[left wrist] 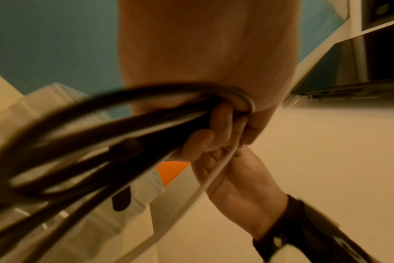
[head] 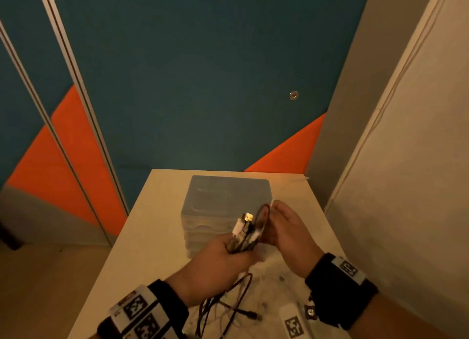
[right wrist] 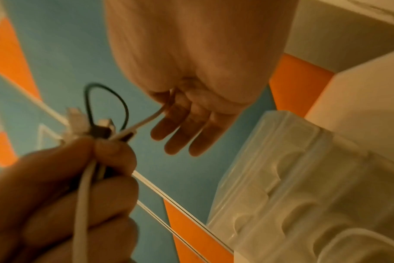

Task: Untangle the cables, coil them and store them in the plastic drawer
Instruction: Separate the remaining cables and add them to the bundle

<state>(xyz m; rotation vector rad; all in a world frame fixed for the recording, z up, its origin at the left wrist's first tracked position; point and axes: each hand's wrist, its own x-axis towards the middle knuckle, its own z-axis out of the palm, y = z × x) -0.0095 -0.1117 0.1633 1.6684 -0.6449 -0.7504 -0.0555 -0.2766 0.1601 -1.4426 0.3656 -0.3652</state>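
Centre frame, left hand (head: 223,257) clamped round a bundle of cables (head: 245,233); right hand (head: 284,231) pinches a white cable (right wrist: 144,122), other fingers straight. Risk: tugging tightens the tangle, or loose ends (head: 228,310) at lower centre snag.

All three views are dim and warm-tinted, an amber cast lying over the pale table (head: 142,237) and the wall panels, with soft grain and no hard glare; the source of the light cannot be told. In the left wrist view the dark cables (left wrist: 83,142) near the lens smear into heavy blur, while the right wrist view is softly unfocused throughout, most of all on the near fingers (right wrist: 63,186). The head view bends straight wall lines toward its edges, and only a faint shadow shows under the hands.
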